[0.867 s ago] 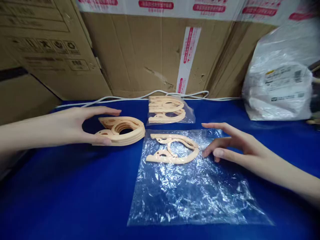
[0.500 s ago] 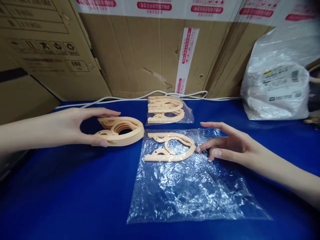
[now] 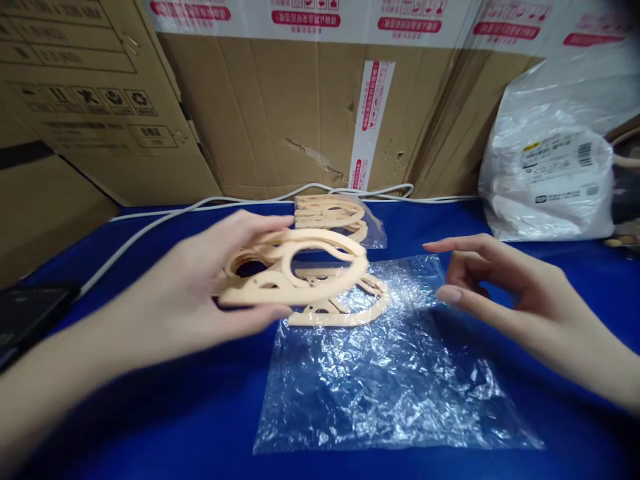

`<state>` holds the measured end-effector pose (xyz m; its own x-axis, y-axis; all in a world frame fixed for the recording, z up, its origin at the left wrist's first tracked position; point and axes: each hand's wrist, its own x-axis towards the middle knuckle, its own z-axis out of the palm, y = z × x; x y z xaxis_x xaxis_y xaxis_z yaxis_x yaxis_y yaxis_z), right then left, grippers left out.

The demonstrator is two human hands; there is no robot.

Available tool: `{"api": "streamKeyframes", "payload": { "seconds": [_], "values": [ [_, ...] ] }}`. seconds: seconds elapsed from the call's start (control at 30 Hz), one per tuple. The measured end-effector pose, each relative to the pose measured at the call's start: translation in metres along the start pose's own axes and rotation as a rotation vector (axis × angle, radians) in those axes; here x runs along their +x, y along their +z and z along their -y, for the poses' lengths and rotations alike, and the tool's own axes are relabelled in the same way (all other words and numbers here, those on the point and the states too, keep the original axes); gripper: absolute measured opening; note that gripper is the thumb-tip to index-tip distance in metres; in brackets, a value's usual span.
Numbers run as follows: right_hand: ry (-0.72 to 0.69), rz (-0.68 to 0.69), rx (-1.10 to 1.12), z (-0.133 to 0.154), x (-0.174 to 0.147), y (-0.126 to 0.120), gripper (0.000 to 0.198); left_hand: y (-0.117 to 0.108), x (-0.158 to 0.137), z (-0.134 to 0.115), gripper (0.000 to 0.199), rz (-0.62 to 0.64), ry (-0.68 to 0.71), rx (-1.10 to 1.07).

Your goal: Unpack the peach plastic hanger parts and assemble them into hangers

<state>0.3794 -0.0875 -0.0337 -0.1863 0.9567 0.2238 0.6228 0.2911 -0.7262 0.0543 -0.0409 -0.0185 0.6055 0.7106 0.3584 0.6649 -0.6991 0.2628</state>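
Observation:
My left hand [image 3: 200, 287] grips a beige folded travel hanger [image 3: 320, 292] by its straight ends, thumb below and fingers above. This hanger is raised over a second folded hanger [image 3: 340, 320], which lies on or inside a clear plastic bag [image 3: 380, 400]; I cannot tell which. Behind my left fingers, a stack of similar hangers [image 3: 257, 254] is partly hidden. My right hand [image 3: 520, 293] hovers at the bag's right side, thumb and index finger apart, the other fingers curled, holding nothing.
At the back lies a clear packet of beige hangers [image 3: 325, 217]. A white cable [image 3: 240, 201] runs along cardboard boxes [image 3: 280, 113] behind the blue table surface [image 3: 165, 413]. A white plastic bag [image 3: 550, 160] stands at back right, and a black device [image 3: 35, 317] lies at left.
My left hand has moved right, carrying one hanger from the stack over the one on the bag. My right hand has drawn back to the right from that lower hanger.

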Motion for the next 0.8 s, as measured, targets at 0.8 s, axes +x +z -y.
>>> {"api": "streamKeyframes", "payload": {
  "seconds": [0.8],
  "values": [
    [-0.277, 0.111, -0.263, 0.009, -0.015, -0.005, 0.091, 0.042, -0.012, -0.049, 0.079, -0.031, 0.137, -0.037]
  ]
}}
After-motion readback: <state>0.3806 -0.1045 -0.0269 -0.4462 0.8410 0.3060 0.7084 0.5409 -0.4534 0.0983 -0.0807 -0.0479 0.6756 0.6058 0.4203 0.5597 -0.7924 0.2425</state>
